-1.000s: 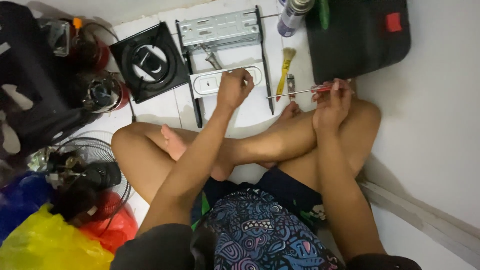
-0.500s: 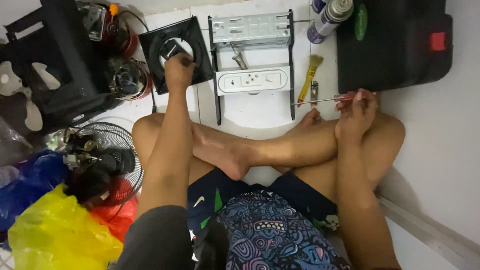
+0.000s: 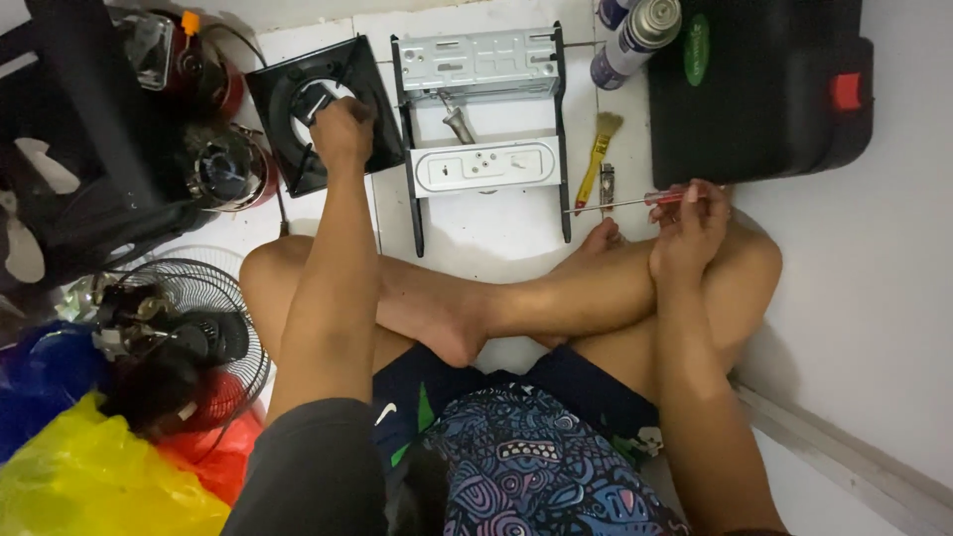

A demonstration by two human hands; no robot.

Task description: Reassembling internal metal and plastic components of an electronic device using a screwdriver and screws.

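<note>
I sit cross-legged on a white floor. My left hand (image 3: 342, 131) reaches forward and rests on a black square fan-like housing (image 3: 288, 99) with a round opening, fingers curled at its rim. My right hand (image 3: 692, 226) rests on my right knee and grips a red-handled screwdriver (image 3: 635, 201), whose thin shaft points left. Between the hands lies a metal chassis in a black frame (image 3: 483, 109), with a grey top plate and a white front panel.
A yellow-handled brush (image 3: 596, 159) lies beside the chassis. Spray cans (image 3: 635, 40) and a black case with a red latch (image 3: 764, 89) are at the upper right. Red-and-black motors, a wire fan guard (image 3: 213, 328) and coloured bags crowd the left.
My left hand moved from the white panel of the chassis leftward onto the black square housing. The right hand stays on the knee with the screwdriver.
</note>
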